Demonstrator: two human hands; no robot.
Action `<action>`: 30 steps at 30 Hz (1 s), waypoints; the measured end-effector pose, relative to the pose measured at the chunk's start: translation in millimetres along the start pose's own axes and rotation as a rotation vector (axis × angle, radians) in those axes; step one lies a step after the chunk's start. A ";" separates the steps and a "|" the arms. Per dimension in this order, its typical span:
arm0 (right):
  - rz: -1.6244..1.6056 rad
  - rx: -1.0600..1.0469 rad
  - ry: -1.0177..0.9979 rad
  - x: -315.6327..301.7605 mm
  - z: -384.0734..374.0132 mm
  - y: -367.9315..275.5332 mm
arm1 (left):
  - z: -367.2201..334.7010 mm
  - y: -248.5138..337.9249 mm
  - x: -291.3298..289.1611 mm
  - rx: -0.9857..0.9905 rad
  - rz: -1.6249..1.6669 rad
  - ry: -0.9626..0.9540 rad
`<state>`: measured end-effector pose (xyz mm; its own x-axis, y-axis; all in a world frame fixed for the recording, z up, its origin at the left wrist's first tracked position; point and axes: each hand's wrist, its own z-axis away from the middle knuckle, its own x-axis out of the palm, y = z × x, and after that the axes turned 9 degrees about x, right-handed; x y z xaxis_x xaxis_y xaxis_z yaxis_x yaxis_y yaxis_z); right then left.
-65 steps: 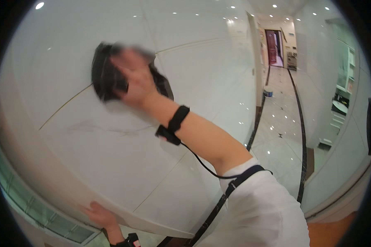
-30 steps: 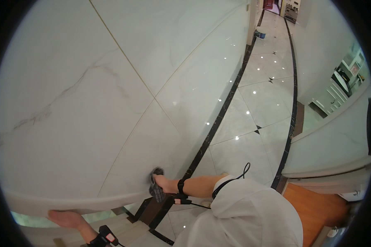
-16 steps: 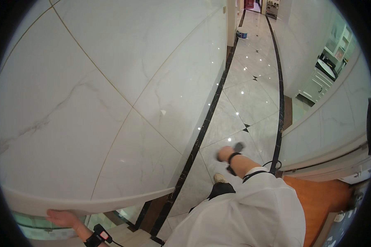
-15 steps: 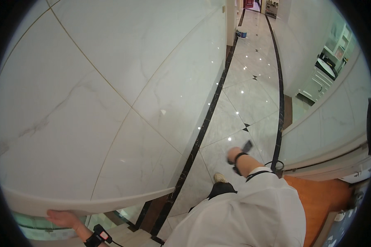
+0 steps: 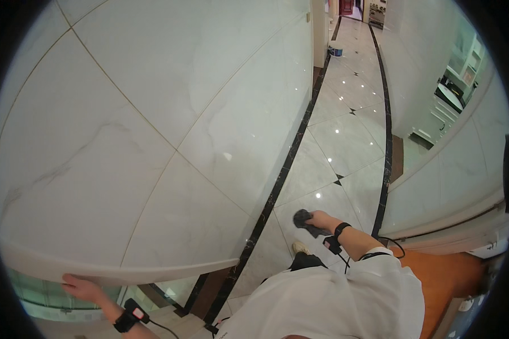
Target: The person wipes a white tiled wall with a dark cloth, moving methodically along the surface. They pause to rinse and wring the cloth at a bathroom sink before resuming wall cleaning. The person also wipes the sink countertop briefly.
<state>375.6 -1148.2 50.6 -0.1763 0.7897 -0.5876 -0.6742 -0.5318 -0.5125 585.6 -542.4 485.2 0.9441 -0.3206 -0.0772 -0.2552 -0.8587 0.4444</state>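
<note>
A crumpled dark grey cloth (image 5: 302,218) is in my right hand (image 5: 320,221), which is closed on it above the tiled floor, in front of my body. My left hand (image 5: 83,288) is at the lower left, against the edge of the white door trim (image 5: 169,272). Its fingers look stretched out along the trim, with no loose thing in them. Dark straps with small cabled devices are on both wrists.
On my left stands a pale marble-tiled wall (image 5: 169,113). A shiny tiled hallway floor (image 5: 345,135) with dark borders runs ahead, with a bucket (image 5: 335,51) by its left side. A doorway on the right shows a white cabinet (image 5: 435,124). Orange flooring (image 5: 430,277) lies at the lower right.
My right hand has swung left and slightly down with the cloth, which now shows more clearly. My left hand stays at the trim.
</note>
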 end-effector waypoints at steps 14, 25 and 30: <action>-0.288 -0.721 -0.421 -61.0 170.7 -281.0 | 273.6 142.8 -34.3 -0.605 0.834 -1.687; -0.232 -0.687 -0.667 -69.5 150.7 -297.6 | 296.8 89.1 -42.4 -0.762 0.817 -1.427; -0.206 -0.724 -0.493 -96.6 119.7 -294.5 | 238.9 121.5 -27.9 -0.597 0.496 -1.489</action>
<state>505.3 -1031.2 333.2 -0.5020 0.8437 -0.1904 -0.1384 -0.2957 -0.9452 478.4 -733.3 328.1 -0.2941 -0.8683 -0.3994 -0.0075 -0.4157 0.9095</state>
